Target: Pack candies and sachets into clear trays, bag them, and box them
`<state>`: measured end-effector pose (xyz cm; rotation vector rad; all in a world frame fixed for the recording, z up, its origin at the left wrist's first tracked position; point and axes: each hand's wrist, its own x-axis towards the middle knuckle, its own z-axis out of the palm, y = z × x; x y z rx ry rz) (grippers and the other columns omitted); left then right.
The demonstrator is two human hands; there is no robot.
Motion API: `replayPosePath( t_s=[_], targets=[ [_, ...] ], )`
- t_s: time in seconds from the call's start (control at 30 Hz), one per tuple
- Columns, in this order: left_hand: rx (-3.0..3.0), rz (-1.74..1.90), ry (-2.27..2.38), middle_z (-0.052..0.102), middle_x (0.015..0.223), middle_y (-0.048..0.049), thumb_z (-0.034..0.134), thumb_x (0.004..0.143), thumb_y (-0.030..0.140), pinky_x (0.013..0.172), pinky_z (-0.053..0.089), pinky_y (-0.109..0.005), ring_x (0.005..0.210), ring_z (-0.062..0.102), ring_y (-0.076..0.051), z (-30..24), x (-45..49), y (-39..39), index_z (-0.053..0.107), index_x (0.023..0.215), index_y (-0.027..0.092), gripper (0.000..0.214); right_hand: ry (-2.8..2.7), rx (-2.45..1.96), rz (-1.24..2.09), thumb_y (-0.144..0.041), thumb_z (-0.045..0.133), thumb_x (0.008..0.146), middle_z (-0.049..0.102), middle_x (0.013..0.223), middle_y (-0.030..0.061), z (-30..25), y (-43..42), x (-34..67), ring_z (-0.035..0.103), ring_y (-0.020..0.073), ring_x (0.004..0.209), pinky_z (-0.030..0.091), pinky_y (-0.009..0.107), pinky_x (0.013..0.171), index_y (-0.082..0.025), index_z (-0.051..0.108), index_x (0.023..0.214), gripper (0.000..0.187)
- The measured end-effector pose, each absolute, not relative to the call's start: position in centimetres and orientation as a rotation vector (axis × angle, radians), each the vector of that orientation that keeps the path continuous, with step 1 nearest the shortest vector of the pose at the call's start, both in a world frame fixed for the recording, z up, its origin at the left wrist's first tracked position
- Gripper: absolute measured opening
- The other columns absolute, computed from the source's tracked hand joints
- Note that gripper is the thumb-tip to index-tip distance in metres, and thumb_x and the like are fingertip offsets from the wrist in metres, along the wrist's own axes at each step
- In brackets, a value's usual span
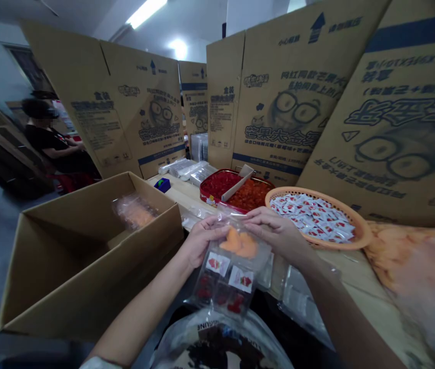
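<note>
Both hands hold a clear plastic pack (223,287) upright in front of my chest. Orange pieces (240,243) show in its upper part, two white sachets (230,270) with red fruit pictures in the middle, and dark red pieces at the bottom. My left hand (201,240) pinches the pack's upper left edge. At the upper right edge, my right hand (275,230) has its fingers closed on the clear film. The fingertips partly cover the top, so whether it is sealed I cannot tell.
An open carton (86,271) at left holds a clear pack (136,211) with orange contents. Behind my hands stand a divided red tray (212,192) and an orange basket (361,238) of sachets. Orange pieces in plastic (402,256) lie right. Cardboard walls surround the table; a person (54,136) sits far left.
</note>
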<state>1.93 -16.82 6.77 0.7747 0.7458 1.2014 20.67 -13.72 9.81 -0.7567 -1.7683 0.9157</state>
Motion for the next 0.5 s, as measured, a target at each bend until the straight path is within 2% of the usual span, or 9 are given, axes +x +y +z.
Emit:
replayPosePath(
  t_s=[0.13, 0.23, 0.3, 0.37, 0.4, 0.43, 0.5],
  targets=[
    [0.896, 1.255, 0.732, 0.070, 0.087, -0.0067, 0.076, 0.060, 0.017, 0.076, 0.048, -0.028, 0.077, 0.064, -0.016, 8.0, 2.3, -18.9, 0.065, 0.096, 0.014, 0.038, -1.878, -0.675, 0.860, -0.031, 0.073, 0.065, 0.066, 0.077, 0.0021, 11.5, -16.2, 20.8, 0.058, 0.0178, 0.079, 0.048, 0.032, 0.075, -0.025, 0.071, 0.068, 0.007],
    [1.034, 1.295, 0.748, 0.069, 0.088, -0.0060, 0.076, 0.058, 0.018, 0.074, 0.048, -0.026, 0.078, 0.064, -0.015, 9.6, 2.5, -20.7, 0.065, 0.093, 0.015, 0.037, -1.842, -0.715, 0.845, -0.033, 0.076, 0.061, 0.065, 0.080, 0.0034, 13.0, -17.8, 21.1, 0.058, 0.0181, 0.077, 0.049, 0.031, 0.073, -0.023, 0.070, 0.071, 0.016],
    [1.152, 1.301, 0.736, 0.069, 0.087, -0.0059, 0.076, 0.057, 0.018, 0.074, 0.048, -0.027, 0.078, 0.063, -0.016, 11.1, 2.3, -21.8, 0.065, 0.092, 0.014, 0.037, -1.781, -0.744, 0.859, -0.032, 0.081, 0.053, 0.065, 0.089, 0.0047, 14.2, -18.7, 21.0, 0.060, 0.0194, 0.081, 0.051, 0.030, 0.071, -0.024, 0.067, 0.091, 0.042],
    [1.280, 1.309, 0.714, 0.068, 0.085, -0.0059, 0.075, 0.058, 0.018, 0.076, 0.047, -0.028, 0.079, 0.062, -0.015, 13.0, 1.7, -22.8, 0.065, 0.092, 0.014, 0.036, -1.827, -0.754, 0.897, -0.033, 0.083, 0.049, 0.064, 0.099, 0.0065, 15.6, -19.3, 20.5, 0.061, 0.0211, 0.084, 0.053, 0.030, 0.069, -0.028, 0.057, 0.114, 0.070],
    [1.341, 1.317, 0.706, 0.067, 0.085, -0.0057, 0.074, 0.059, 0.018, 0.076, 0.047, -0.029, 0.078, 0.062, -0.015, 14.1, 1.3, -23.2, 0.064, 0.092, 0.014, 0.035, -1.892, -0.756, 0.906, -0.034, 0.082, 0.049, 0.064, 0.101, 0.0072, 16.5, -19.6, 20.0, 0.062, 0.0219, 0.083, 0.053, 0.030, 0.067, -0.029, 0.054, 0.119, 0.075],
    [1.400, 1.325, 0.701, 0.067, 0.085, -0.0054, 0.073, 0.060, 0.019, 0.076, 0.047, -0.029, 0.078, 0.061, -0.015, 15.3, 0.7, -23.6, 0.064, 0.093, 0.014, 0.034, -1.968, -0.761, 0.895, -0.037, 0.081, 0.051, 0.065, 0.100, 0.0076, 17.3, -19.8, 19.5, 0.062, 0.0225, 0.081, 0.054, 0.031, 0.065, -0.029, 0.054, 0.119, 0.073],
    [1.509, 1.316, 0.705, 0.066, 0.084, -0.0051, 0.072, 0.063, 0.020, 0.075, 0.046, -0.028, 0.078, 0.061, -0.015, 17.8, -0.6, -24.2, 0.064, 0.095, 0.014, 0.033, -2.083, -0.771, 0.828, -0.044, 0.077, 0.056, 0.067, 0.093, 0.0078, 18.9, -19.9, 18.4, 0.063, 0.0234, 0.076, 0.054, 0.032, 0.061, -0.029, 0.062, 0.108, 0.057]
  ],
)
